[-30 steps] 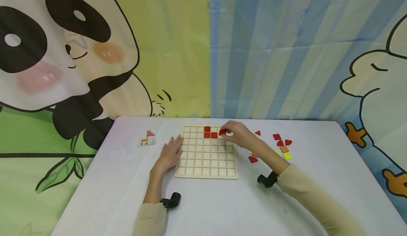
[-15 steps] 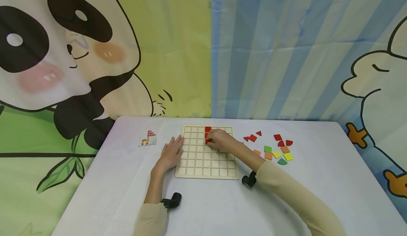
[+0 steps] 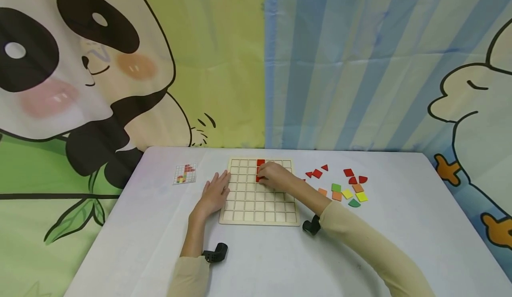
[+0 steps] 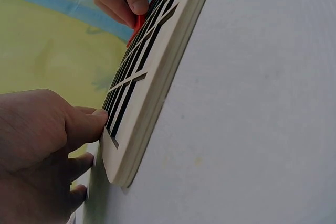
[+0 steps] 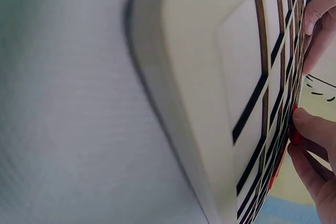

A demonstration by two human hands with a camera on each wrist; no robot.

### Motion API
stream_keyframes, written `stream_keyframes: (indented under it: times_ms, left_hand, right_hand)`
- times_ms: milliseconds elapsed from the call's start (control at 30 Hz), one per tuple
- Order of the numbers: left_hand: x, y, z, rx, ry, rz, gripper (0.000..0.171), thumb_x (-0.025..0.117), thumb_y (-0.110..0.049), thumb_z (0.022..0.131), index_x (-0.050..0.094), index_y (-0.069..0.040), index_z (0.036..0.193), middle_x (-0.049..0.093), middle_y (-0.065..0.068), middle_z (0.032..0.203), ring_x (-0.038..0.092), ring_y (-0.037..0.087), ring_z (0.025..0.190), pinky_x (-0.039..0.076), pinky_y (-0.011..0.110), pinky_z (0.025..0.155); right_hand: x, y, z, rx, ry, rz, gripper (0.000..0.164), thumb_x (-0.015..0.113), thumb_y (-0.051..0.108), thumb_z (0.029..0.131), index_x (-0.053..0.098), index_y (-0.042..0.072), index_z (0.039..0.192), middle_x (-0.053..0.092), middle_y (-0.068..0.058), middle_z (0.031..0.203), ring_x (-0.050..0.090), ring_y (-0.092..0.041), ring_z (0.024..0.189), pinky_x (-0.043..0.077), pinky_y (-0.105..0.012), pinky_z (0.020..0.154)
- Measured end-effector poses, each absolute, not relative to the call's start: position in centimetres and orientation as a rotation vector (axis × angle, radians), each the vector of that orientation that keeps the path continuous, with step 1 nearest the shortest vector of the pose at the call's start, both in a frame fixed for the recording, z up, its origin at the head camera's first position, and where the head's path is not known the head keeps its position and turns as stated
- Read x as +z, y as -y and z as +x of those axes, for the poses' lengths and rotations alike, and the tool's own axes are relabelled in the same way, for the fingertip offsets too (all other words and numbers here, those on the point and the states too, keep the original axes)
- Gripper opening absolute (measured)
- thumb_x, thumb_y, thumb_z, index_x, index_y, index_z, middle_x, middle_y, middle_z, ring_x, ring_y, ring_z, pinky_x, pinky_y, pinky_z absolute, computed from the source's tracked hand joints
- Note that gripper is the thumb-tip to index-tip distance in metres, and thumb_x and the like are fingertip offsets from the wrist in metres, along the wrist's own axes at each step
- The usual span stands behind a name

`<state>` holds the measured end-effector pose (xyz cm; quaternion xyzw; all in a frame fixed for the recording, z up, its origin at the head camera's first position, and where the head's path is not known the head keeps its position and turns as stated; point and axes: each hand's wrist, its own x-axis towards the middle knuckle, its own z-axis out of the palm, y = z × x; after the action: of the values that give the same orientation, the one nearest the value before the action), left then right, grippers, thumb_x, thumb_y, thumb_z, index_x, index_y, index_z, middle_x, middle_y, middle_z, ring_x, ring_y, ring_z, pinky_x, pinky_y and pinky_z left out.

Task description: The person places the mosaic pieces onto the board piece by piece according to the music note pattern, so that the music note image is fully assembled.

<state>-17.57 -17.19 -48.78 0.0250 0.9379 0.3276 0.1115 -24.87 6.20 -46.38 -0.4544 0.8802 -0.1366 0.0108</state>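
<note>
A pale wooden grid board lies at the table's middle. My left hand rests along its left edge, fingers extended; the left wrist view has the thumb against the frame. My right hand reaches over the upper part of the board. Between thumb and finger it pinches a red tile, low over the grid, its outline mostly covered by the fingertips. A red square tile sits in the board's top row, with more red just below it, partly hidden behind the right hand.
Loose tiles lie right of the board, among them a red square, a green square, a yellow square and a green quarter-round piece. A small printed pattern card lies to the left. A patterned curtain hangs behind the table.
My right hand has moved left and slightly down with a red tile, from the board's upper right to the red column, and has barely shifted since half a second ago. The left hand stays put.
</note>
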Motion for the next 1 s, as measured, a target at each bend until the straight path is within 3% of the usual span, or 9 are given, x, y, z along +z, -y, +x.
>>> stream_keyframes:
  times_ms: [567, 800, 1000]
  left_hand:
    - [-48.8, 17.2, -17.6, 0.95, -2.745, 0.069, 0.054, 0.042, -0.016, 0.103, 0.026, -0.011, 0.154, 0.015, 0.006, 0.164, 0.002, 0.031, 0.153, -0.003, 0.055, 0.123]
    - [-48.8, 17.1, -17.7, 0.954, -2.752, 0.073, 0.054, 0.043, -0.016, 0.102, 0.026, -0.01, 0.154, 0.016, 0.006, 0.164, 0.002, 0.031, 0.153, -0.003, 0.055, 0.123]
    - [-48.7, 17.2, -17.6, 0.954, -2.755, 0.075, 0.054, 0.042, -0.015, 0.102, 0.026, -0.009, 0.154, 0.016, 0.008, 0.164, 0.002, 0.033, 0.153, -0.003, 0.057, 0.122]
  right_hand:
    - [-46.5, -6.2, -24.7, -0.405, -2.782, -1.419, 0.01, 0.07, 0.012, 0.088, 0.077, 0.006, 0.092, 0.069, -0.007, 0.095, 0.062, -0.021, 0.091, 0.054, -0.03, 0.083]
    - [-45.5, -7.9, -23.1, -0.324, -2.813, -1.387, 0.02, 0.066, 0.013, 0.092, 0.073, 0.006, 0.108, 0.065, -0.009, 0.101, 0.056, -0.023, 0.091, 0.052, -0.029, 0.073]
    - [-45.0, -12.6, -21.2, -0.371, -2.905, -1.345, 0.028, 0.072, 0.016, 0.087, 0.07, 0.008, 0.114, 0.065, -0.007, 0.107, 0.06, -0.021, 0.099, 0.057, -0.029, 0.074]
